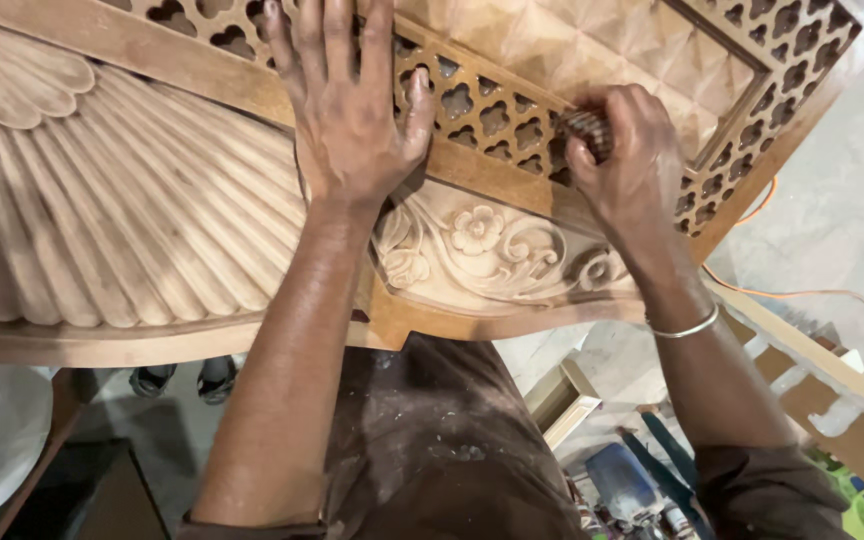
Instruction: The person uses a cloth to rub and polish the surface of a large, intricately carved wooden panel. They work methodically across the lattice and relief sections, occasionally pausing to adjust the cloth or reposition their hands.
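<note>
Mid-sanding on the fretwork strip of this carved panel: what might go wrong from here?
1. The right hand rubs a small ridged sanding piece on the thin pierced lattice strip; hard pressure may snap a bar.
2. The left hand lies flat across the lattice, so fingers could catch in the openings.
3. A slip downward may scuff the carved flower scroll.

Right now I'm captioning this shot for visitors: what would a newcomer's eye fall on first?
First, the large carved wooden panel filling the upper frame, with fluted fan ribs at left and a flower scroll carving at centre. Next, the two hands on its pierced lattice strip: the left hand pressed flat, the right hand gripping a small dark ribbed tool.
</note>
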